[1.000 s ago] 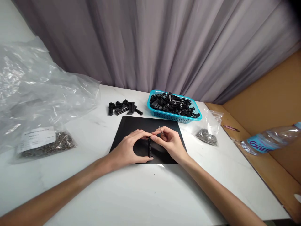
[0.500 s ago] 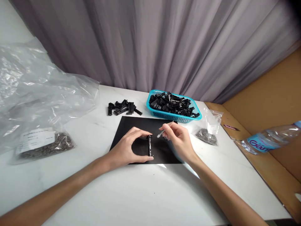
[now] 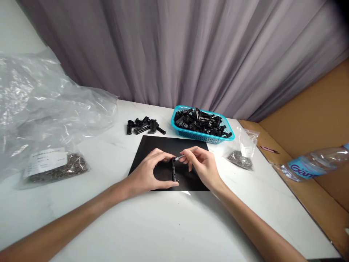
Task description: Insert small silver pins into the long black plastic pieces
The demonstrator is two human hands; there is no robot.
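Observation:
My left hand (image 3: 148, 173) pinches a narrow black plastic part (image 3: 173, 170) between thumb and fingers, standing it on the black mat (image 3: 152, 145). My right hand (image 3: 203, 165) grips a thin metal tool (image 3: 184, 155) in its fingertips. The tool's tip touches the far end of the black part.
A turquoise basket (image 3: 202, 136) full of black plastic parts stands behind the mat, with a small pile of black parts (image 3: 144, 125) left of it. A small bag of metal bits (image 3: 240, 154) lies right; large plastic bags (image 3: 46, 120) lie left. A water bottle (image 3: 316, 162) is at the right.
My right hand pulled away to the right with the tool, then came back so its tip meets the top of the black part. My left hand stayed on the part.

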